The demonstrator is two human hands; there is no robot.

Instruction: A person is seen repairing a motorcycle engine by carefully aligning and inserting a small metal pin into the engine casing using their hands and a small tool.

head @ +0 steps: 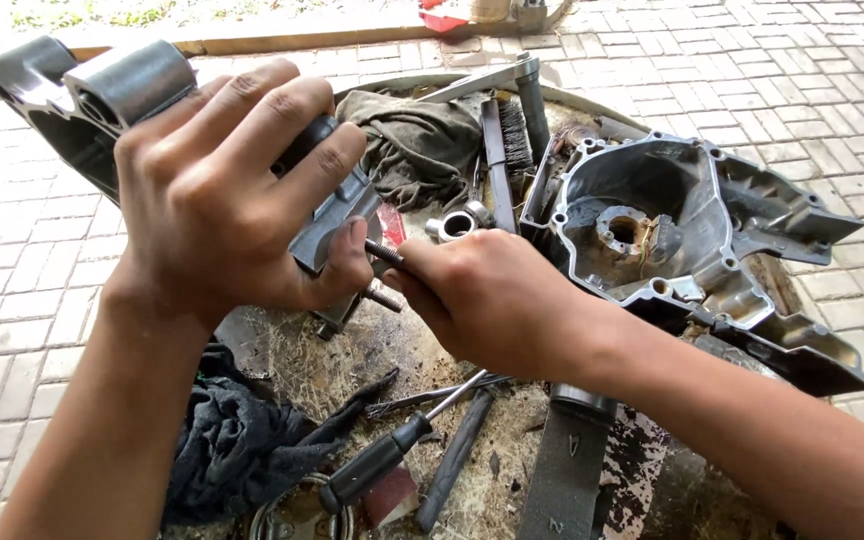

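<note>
1. Your left hand [217,190] is clenched around a grey metal engine part [102,100], holding it up above the work surface; your fingers wrap over its top and your thumb presses against its lower edge.
2. The part's two rounded, hollow ends stick out past your knuckles toward the upper left, well above the paved ground.
3. Your right hand [487,295] is closed on a threaded bolt [384,253], pinching it between fingertips and thumb right at the underside of the part, touching your left thumb.
4. A second stud [384,298] pokes out of the part just below the first.
5. To the right lies a large grey engine casing [692,240], open side up, resting on the round, dirty work surface [352,360].
6. Behind your hands sit a crumpled greyish rag [417,140], a wire brush [507,140] and a long metal wrench handle [492,78].
7. A small shiny metal sleeve [452,224] lies just beside the brush, near your right knuckles.
8. Below your right hand lies a black-handled screwdriver [392,450], its shaft pointing up toward your wrist.
9. A dark cloth [242,440] is heaped under your left forearm, at the edge of the surface.
10. Brick paving [12,300] surrounds it all.
</note>
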